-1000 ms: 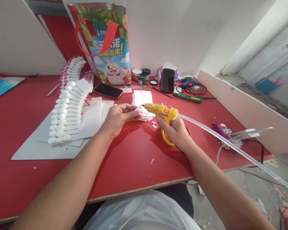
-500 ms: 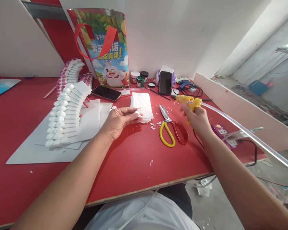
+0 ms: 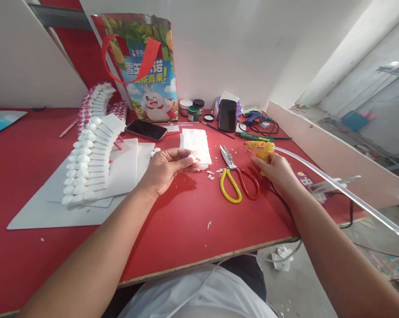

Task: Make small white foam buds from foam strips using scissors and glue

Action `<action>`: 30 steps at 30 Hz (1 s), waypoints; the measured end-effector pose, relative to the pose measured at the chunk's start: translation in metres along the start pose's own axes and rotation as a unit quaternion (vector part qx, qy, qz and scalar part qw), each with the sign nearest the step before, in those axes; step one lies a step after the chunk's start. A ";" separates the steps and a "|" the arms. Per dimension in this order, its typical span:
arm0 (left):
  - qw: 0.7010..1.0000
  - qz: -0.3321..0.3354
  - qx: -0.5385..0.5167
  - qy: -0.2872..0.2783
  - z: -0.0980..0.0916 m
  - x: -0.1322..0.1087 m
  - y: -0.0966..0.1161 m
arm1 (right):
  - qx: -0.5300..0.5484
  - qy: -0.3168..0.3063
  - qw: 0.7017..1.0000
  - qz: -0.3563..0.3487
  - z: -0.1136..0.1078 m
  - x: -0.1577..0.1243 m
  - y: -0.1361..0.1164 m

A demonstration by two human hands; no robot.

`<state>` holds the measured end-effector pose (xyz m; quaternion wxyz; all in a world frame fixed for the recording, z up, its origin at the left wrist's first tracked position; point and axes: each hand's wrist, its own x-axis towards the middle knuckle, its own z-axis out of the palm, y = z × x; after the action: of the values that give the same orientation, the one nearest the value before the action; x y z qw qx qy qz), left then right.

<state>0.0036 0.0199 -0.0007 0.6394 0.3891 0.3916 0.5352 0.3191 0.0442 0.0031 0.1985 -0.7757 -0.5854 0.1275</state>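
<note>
My left hand (image 3: 169,168) pinches a small white piece (image 3: 193,157) between thumb and fingertips; its exact kind is too small to make out. Behind those fingertips lies a stack of white paper sheets (image 3: 197,143). My right hand (image 3: 275,170) is wrapped round a yellow hot glue gun (image 3: 261,149), whose nozzle points left. A long clear glue stick (image 3: 332,180) trails out of its back to the right. Between the two hands, scissors (image 3: 230,165) with one yellow and one red handle lie partly spread on the red table (image 3: 192,229).
To the left, a curved row of white-tipped pieces (image 3: 86,163) rests on white boards (image 3: 30,212). Behind stand a printed bag (image 3: 153,75), paint jars (image 3: 193,113) and an upright phone (image 3: 227,115). Another phone (image 3: 146,129) lies flat. A green-handled tool (image 3: 252,136) sits beyond the glue gun.
My right hand has lowered the glue gun toward the tabletop, uncovering the green-handled tool behind it. My left hand stays nearly in place with the white piece.
</note>
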 end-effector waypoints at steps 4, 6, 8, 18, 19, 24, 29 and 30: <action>1.000 0.008 0.002 0.011 0.002 0.000 0.001 | -0.110 0.018 0.992 -0.053 -0.017 -0.041 -0.003; 1.000 0.011 0.013 0.007 0.002 0.000 0.000 | -0.125 0.035 0.988 -0.089 -0.026 -0.067 -0.014; 0.999 0.014 0.032 -0.003 0.001 -0.001 -0.002 | -0.035 0.041 0.988 -0.145 -0.032 -0.088 -0.032; 0.984 0.036 0.170 -0.041 0.002 -0.005 0.002 | 0.395 -0.156 0.893 -0.149 0.019 -0.064 -0.114; 0.982 0.038 0.178 -0.047 0.002 -0.005 0.002 | 0.418 -0.178 0.881 -0.130 0.025 -0.062 -0.114; 0.980 0.040 0.187 -0.059 0.001 -0.004 0.001 | 0.472 -0.209 0.853 -0.081 0.041 -0.060 -0.109; 0.975 0.043 0.208 -0.072 -0.001 -0.003 -0.003 | 0.447 -0.192 0.868 -0.096 0.046 -0.058 -0.108; 0.974 0.042 0.211 -0.073 -0.001 -0.003 -0.003 | 0.444 -0.187 0.871 -0.099 0.046 -0.057 -0.108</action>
<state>0.0033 0.0162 -0.0039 0.5465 0.5694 0.4314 0.4371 0.1907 0.0219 0.0096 0.4200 -0.5059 -0.5670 0.4962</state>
